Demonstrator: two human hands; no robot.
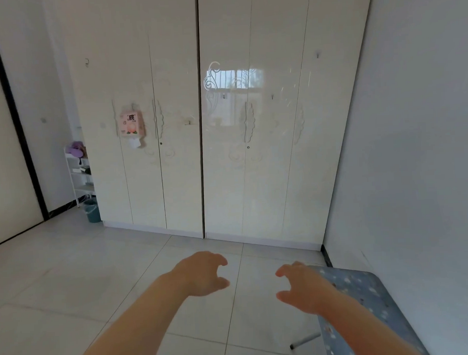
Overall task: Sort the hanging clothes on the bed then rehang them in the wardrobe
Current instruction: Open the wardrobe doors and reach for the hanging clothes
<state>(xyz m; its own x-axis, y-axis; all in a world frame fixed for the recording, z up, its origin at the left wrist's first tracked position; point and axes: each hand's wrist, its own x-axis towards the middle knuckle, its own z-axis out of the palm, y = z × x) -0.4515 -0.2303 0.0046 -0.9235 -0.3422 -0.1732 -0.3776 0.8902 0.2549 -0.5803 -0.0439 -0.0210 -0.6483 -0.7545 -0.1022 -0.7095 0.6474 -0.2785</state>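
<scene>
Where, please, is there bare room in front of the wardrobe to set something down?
The tiled floor between the wardrobe and the bed corner is bare. It is crowded only at the shelf rack and bucket left of the wardrobe.

The only legible writing is on a pink pack (132,123) hanging on a left door of the wardrobe (178,166): one large dark Chinese character, apparently "桃", above a peach drawing. The smaller print around it is too small to read.
</scene>
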